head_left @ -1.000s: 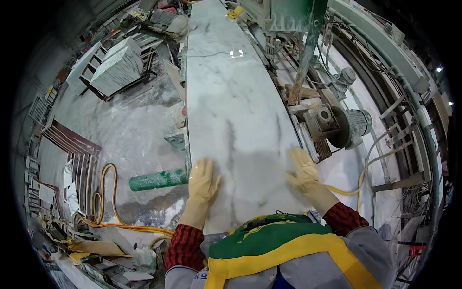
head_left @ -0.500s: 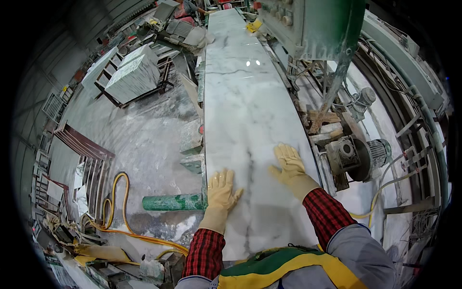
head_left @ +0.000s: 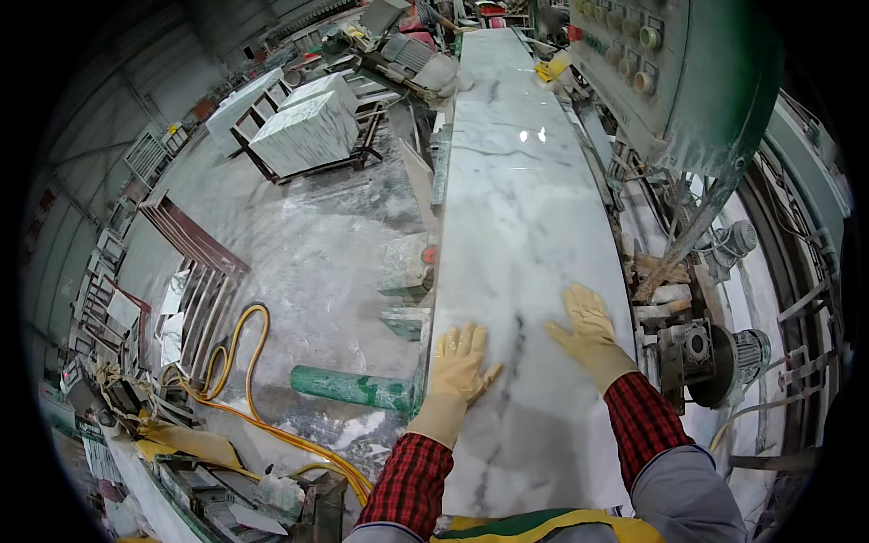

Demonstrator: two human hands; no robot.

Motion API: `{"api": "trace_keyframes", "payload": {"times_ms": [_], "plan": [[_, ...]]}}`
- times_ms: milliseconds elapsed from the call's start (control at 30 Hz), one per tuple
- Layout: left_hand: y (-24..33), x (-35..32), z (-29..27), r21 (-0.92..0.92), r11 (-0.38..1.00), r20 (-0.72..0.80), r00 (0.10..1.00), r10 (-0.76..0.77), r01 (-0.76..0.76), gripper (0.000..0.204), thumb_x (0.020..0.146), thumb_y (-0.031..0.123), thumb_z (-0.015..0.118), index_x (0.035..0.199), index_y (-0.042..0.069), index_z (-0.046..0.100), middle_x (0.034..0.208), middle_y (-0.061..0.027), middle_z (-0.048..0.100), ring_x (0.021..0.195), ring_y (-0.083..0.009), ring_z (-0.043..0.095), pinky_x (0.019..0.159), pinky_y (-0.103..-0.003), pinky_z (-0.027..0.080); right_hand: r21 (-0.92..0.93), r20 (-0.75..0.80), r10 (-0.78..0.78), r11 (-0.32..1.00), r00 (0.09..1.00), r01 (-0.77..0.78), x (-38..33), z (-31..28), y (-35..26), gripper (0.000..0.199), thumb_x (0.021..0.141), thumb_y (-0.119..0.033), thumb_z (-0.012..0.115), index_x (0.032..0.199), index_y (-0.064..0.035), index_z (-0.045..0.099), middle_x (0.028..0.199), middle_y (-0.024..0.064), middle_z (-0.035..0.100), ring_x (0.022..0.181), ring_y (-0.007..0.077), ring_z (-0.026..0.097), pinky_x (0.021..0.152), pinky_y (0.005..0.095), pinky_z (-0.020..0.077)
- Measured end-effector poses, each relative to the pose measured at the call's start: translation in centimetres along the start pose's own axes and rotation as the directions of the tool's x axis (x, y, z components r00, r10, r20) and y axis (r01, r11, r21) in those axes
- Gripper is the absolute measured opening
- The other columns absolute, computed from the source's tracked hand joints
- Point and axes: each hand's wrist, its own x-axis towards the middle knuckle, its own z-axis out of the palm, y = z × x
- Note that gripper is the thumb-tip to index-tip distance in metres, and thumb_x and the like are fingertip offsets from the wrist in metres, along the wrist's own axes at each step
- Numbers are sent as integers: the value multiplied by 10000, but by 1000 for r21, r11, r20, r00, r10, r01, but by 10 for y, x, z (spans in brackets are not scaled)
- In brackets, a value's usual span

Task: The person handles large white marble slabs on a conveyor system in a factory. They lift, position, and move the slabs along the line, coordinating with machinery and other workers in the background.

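Note:
A long polished white marble slab (head_left: 525,235) with grey veins stretches away from my body between the machine's side rails. My left hand (head_left: 459,369), in a cream rubber glove, rests flat on the slab near its left edge, fingers stretched forward and thumb out to the right. On the slab's right side, a little farther off, my right hand (head_left: 590,335) lies in a matching glove with its thumb spread to the left. Neither hand holds anything. Red-and-black checked cuffs cover both wrists.
A green-and-grey control panel (head_left: 634,81) overhangs the right side, above a motor (head_left: 747,353). On the left, a green roller (head_left: 348,387) juts out, with a yellow hose (head_left: 253,412) on the floor. Marble blocks (head_left: 308,136) sit on a rack beyond.
My view has turned left, so the scene sits farther right. Both hands stay spread on the slab, the right fingers closer together. A grey vein beside my hands shows nearer the left glove.

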Motion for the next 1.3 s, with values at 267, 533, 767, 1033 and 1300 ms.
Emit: {"api": "trace_keyframes", "payload": {"times_ms": [267, 533, 767, 1033, 1300], "plan": [[8, -76, -10, -100, 907, 135, 897, 420, -409, 859, 1021, 588, 697, 1671, 80, 457, 1741, -236, 435, 1585, -502, 396, 1324, -594, 298, -30, 42, -30, 999, 999, 31, 3, -1, 11, 903, 999, -544, 716, 1691, -37, 434, 1768, 257, 399, 1658, 419, 332, 1378, 531, 224], [-2, -258, -36, -171, 917, 298, 868, 398, -362, 873, 972, 493, 786, 1672, 85, 459, 1690, -192, 491, 1555, -458, 436, 1312, -562, 330, -11, 140, 38, 999, 989, -37, 13, -12, 1, 944, 1036, -562, 676, 1747, -39, 341, 1817, 213, 332, 1693, 382, 272, 1398, 497, 183], [15, -264, -15, 177, 952, 38, 968, 246, -249, 682, 947, 262, 715, 1596, 133, 550, 1613, -140, 555, 1459, -382, 528, 1260, -517, 406, -8, 62, -29, 1000, 998, 30, 19, 8, 20, 939, 1018, -551, 690, 1724, -18, 376, 1804, 238, 344, 1681, 396, 293, 1394, 500, 196], [19, -271, 22, 398, 907, -115, 973, 202, -141, 621, 987, 171, 608, 1605, 199, 552, 1587, -84, 571, 1413, -316, 557, 1194, -474, 465, -25, 225, 9, 1000, 974, -3, 26, -6, 14, 934, 1077, -589, 575, 1764, -24, 292, 1847, 223, 249, 1722, 369, 186, 1414, 486, 94], [14, -263, 27, 413, 896, -54, 978, 203, -163, 666, 1011, 151, 582, 1667, 212, 486, 1663, -84, 513, 1461, -308, 522, 1226, -471, 434, -55, 193, 28, 998, 981, -18, 3, 41, 16, 913, 1097, -549, 532, 1767, 6, 256, 1854, 255, 195, 1724, 409, 151, 1414, 523, 80]]}}
